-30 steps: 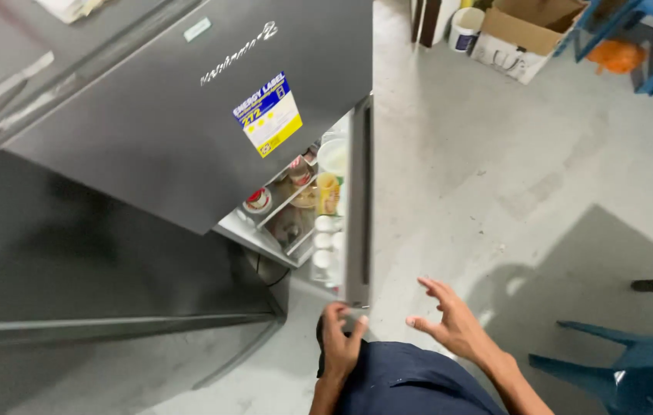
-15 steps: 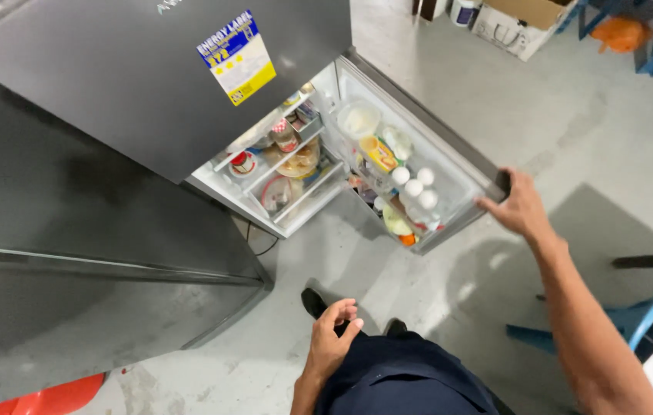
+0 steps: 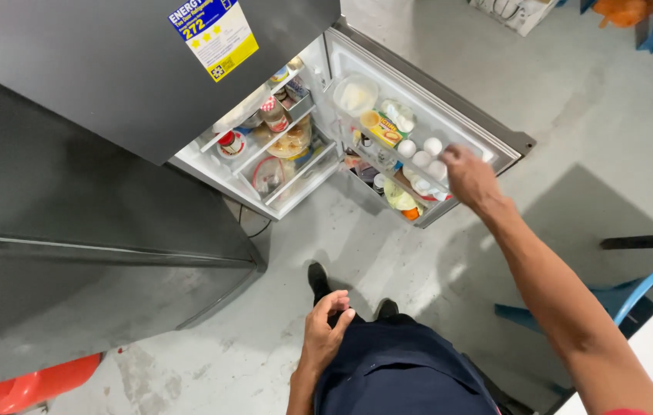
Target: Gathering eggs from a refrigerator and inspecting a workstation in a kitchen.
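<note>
The right hand (image 3: pixel 471 175) reaches to the open fridge door (image 3: pixel 495 134), fingers spread over the door shelf just beside the row of white eggs (image 3: pixel 422 157); its grip is loose and open, and it has hold of nothing that shows. The left hand (image 3: pixel 325 332) hangs by the thigh, fingers curled, empty.

The eggs sit bare in the door rack, so a hasty reach could knock one against its neighbour or tip it out onto the concrete floor (image 3: pixel 418 261). The door stands wide at the end of its swing; a push on the shelf could rattle the packed items below.

A yellow carton (image 3: pixel 385 132) lies on the door shelf beside the eggs, and a round translucent tub (image 3: pixel 355 95) sits above it. A blue-and-yellow rectangular sticker (image 3: pixel 214 32) is stuck on the grey upper door. Red-capped jars (image 3: pixel 272 113) crowd the inner shelves.
</note>
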